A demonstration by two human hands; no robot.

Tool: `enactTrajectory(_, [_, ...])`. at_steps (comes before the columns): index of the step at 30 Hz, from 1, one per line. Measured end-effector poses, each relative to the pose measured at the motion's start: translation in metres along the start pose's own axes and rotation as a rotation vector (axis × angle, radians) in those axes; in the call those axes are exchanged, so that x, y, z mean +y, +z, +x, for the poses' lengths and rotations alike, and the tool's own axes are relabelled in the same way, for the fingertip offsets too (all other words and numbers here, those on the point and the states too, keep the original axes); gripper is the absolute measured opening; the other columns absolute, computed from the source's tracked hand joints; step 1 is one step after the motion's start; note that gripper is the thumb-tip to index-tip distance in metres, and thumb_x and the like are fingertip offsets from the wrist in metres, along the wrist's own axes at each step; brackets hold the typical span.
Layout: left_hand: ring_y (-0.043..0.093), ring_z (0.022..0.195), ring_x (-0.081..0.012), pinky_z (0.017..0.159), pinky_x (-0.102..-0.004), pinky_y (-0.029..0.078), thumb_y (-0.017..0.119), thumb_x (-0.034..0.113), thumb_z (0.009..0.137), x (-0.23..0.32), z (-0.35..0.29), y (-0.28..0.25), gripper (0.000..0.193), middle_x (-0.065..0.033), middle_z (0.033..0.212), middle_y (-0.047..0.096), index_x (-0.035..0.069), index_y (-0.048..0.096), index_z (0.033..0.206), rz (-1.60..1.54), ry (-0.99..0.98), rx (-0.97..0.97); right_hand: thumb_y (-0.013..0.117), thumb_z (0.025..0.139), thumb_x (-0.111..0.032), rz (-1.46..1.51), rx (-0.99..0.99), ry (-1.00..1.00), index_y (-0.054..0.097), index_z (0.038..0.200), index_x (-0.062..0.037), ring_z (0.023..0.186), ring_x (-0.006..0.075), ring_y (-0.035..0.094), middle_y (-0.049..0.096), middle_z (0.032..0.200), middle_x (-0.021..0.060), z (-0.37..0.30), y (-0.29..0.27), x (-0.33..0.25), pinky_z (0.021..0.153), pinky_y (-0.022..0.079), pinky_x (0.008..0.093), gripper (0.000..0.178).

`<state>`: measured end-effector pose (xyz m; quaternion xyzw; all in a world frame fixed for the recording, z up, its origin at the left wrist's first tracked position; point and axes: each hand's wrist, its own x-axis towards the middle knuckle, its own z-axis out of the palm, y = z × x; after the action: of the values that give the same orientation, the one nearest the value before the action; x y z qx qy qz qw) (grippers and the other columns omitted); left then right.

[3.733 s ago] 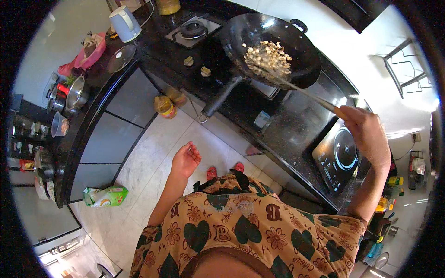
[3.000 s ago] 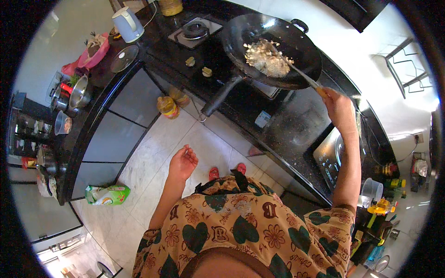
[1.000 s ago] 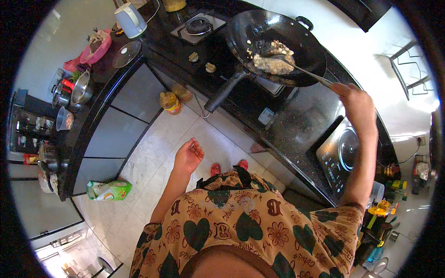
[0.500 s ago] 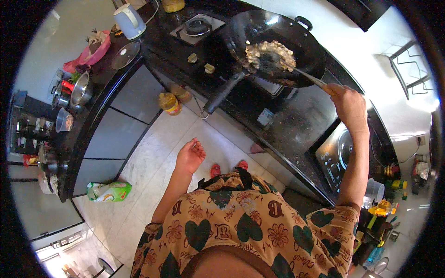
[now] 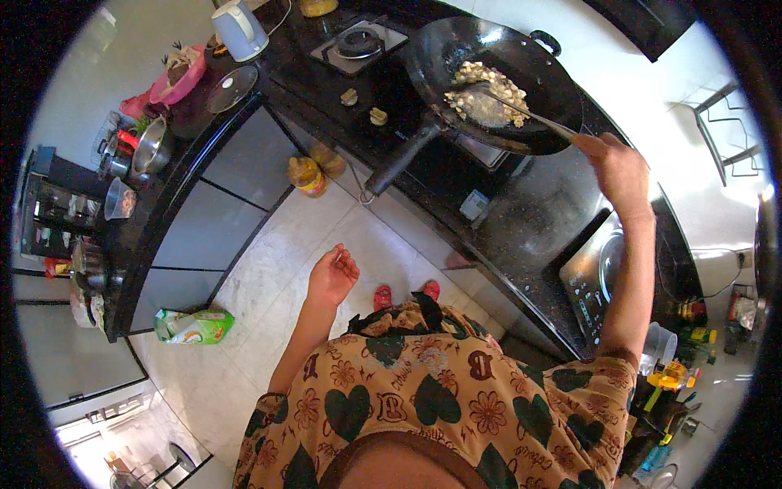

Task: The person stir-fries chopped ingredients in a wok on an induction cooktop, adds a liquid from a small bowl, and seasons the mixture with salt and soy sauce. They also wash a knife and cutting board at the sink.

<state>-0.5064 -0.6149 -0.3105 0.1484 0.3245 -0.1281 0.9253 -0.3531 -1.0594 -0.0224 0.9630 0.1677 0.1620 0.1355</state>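
The food (image 5: pixel 499 80), a ring 0.5 seconds ago, now lies spread in the wok (image 5: pixel 556 85), upper middle of the frame: it is getting mixed. The right hand (image 5: pixel 617 173) has its fingers wrapped around the spatula (image 5: pixel 547 121); the left hand (image 5: pixel 332 275) is bare, fingers loosely curled.

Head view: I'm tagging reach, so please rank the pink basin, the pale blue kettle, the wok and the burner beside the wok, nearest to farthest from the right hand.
From the right hand:
1. Wok, ahead and to the left
2. Burner, left of the wok
3. Pale blue kettle, farther left
4. Pink basin, leftmost of the four
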Motion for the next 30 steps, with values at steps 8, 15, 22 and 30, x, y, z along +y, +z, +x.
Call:
enactTrajectory(8, [0.06,0.071,-0.019,0.071,-0.0362,0.051,0.061,0.017,0.089,-0.007,0.011,0.007,0.008,-0.0027,0.08,0.064,0.011,0.064,0.092,0.077,-0.023,0.006,0.062,0.081,-0.005,-0.054,0.02,0.017,0.069,0.11,-0.0186,0.075,0.0232,0.066,0.066,0.09,0.0045,-0.018,-0.036,0.014,0.067,0.054,0.0353,0.033])
enactTrajectory(15, [0.058,0.068,-0.0179,0.066,-0.0342,0.051,0.064,0.016,0.088,-0.011,0.017,0.021,0.007,-0.0023,0.079,0.062,0.011,0.062,0.093,0.1,-0.053,0.004,0.066,0.079,-0.009,0.365,-0.023,0.014,0.07,0.108,-0.0223,0.079,0.0289,0.065,0.067,0.093,0.0062,-0.03,-0.007,0.019,0.069,0.054,0.0381,0.032])
enactTrajectory(22, [0.059,0.069,-0.018,0.067,-0.035,0.052,0.061,0.015,0.089,-0.011,0.008,0.015,0.009,-0.0027,0.08,0.062,0.011,0.062,0.096,0.077,-0.036,0.061,0.058,0.082,-0.011,0.081,-0.055,0.196,0.072,0.097,-0.0206,0.074,0.0265,0.067,0.069,0.09,0.0052,-0.053,-0.059,0.04,0.068,0.053,0.0373,0.023])
enactTrajectory(30, [0.06,0.067,-0.0181,0.068,-0.037,0.052,0.061,0.015,0.09,-0.013,0.01,0.015,0.006,-0.0019,0.076,0.064,0.011,0.064,0.087,0.074,-0.053,0.047,0.059,0.085,-0.016,-0.133,-0.156,0.193,0.073,0.094,-0.0195,0.073,0.0301,0.066,0.067,0.084,0.0098,-0.054,-0.092,0.026,0.066,0.053,0.0395,0.017])
